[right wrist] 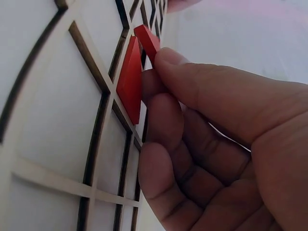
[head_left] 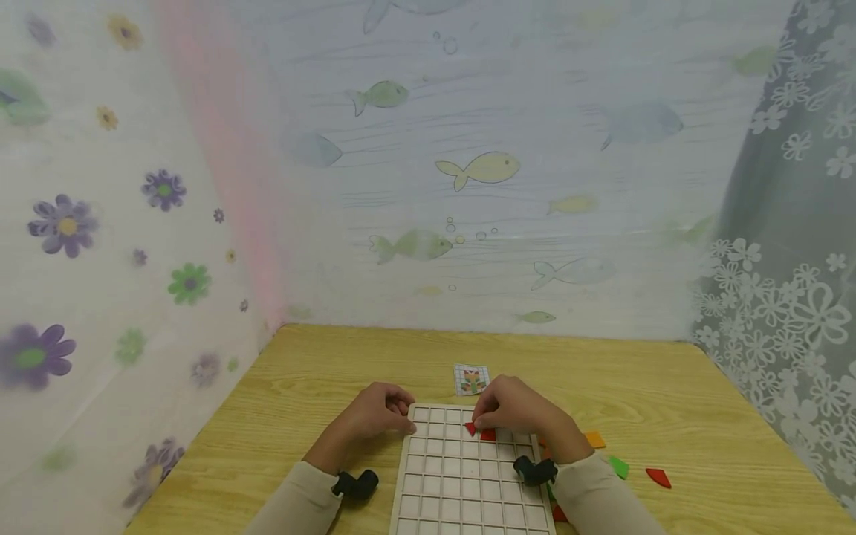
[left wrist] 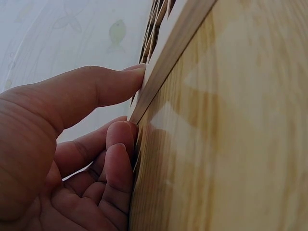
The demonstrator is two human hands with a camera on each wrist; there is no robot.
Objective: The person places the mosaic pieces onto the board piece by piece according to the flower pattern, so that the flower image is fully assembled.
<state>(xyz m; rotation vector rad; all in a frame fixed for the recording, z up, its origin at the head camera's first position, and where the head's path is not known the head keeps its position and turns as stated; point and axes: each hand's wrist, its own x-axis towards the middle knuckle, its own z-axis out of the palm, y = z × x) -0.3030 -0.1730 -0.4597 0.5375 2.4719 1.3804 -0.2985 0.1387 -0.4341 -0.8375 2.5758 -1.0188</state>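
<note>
A pale wooden board (head_left: 435, 487) with a raised grid of square cells lies on the table. At its far left corner my left hand (head_left: 377, 411) holds the edge; the left wrist view shows the thumb against the board's side and the fingers curled by the corner. Over the far part of the grid, my right hand (head_left: 518, 405) pinches a small red piece (right wrist: 148, 41) between thumb and finger, tilted and partly hidden by the fingertips. Right beside it, a second red piece (right wrist: 129, 84) sits on the grid.
Loose pieces lie right of the board: an orange one (head_left: 595, 440), a green one (head_left: 619, 467), a red one (head_left: 658, 478) and others partly behind my right forearm. Beyond the board is a small card (head_left: 471, 380) with a coloured grid pattern. Printed curtains surround the table (head_left: 321, 357).
</note>
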